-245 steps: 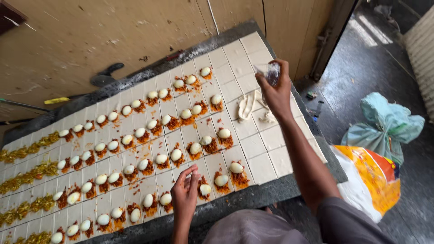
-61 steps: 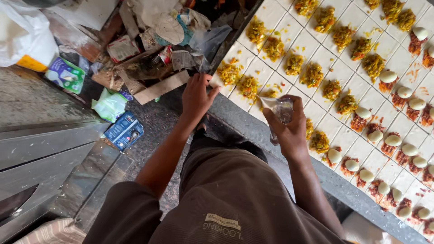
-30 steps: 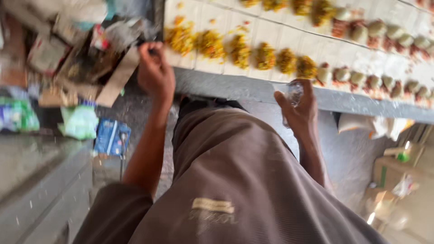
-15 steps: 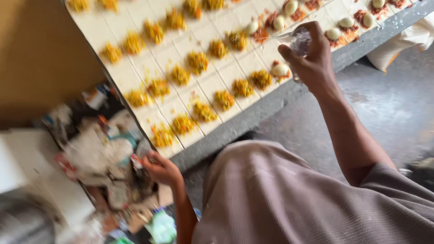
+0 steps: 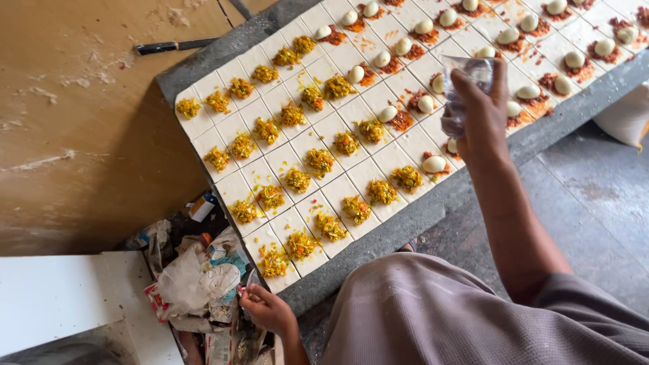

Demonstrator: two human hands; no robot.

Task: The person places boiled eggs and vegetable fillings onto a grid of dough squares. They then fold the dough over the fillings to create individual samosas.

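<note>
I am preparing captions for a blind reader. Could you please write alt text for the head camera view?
A person's right hand holds a clear plastic bag above a stone slab covered with dough squares, some topped with yellow filling, others with red filling and halved eggs. The left hand reaches into a pile of wrappers and litter beside the slab.

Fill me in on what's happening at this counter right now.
A person stands at a stone counter covered with square dough sheets; some carry yellow vegetable filling, others red filling with an egg. Their right hand holds a clear plastic bag above the sheets. Their left hand reaches into a pile of wrappers and litter beside the counter.
</note>
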